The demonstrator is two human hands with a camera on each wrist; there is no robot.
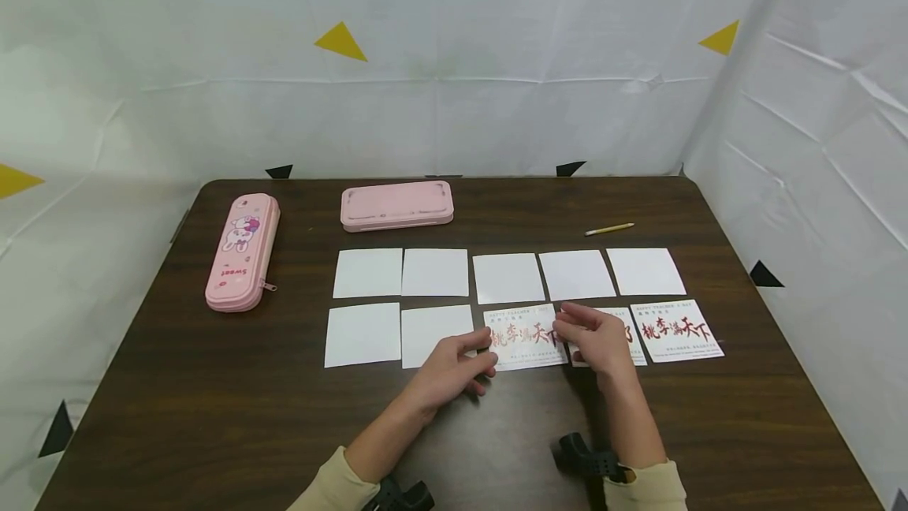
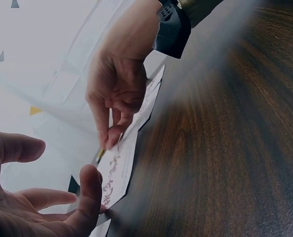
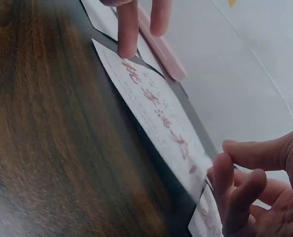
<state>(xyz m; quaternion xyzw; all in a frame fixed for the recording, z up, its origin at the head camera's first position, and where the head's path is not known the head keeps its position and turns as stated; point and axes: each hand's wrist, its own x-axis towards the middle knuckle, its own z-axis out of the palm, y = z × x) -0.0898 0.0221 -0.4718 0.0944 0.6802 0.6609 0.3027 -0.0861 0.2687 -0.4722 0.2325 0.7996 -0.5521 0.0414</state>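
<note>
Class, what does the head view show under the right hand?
Under the right hand lies a printed card. Some red writing shows at its right; the hand hides much of the rest. It also overlaps the edge of the middle printed card.

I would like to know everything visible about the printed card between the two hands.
The card is white, four-sided, thin and papery-looking, printed side up, with large red characters across the middle and smaller lines of print above and below. It is third from the left in the near row on the dark wood-look table. The left hand is at its left edge, the right hand at its right; whether the right one pinches it is unclear.
</note>
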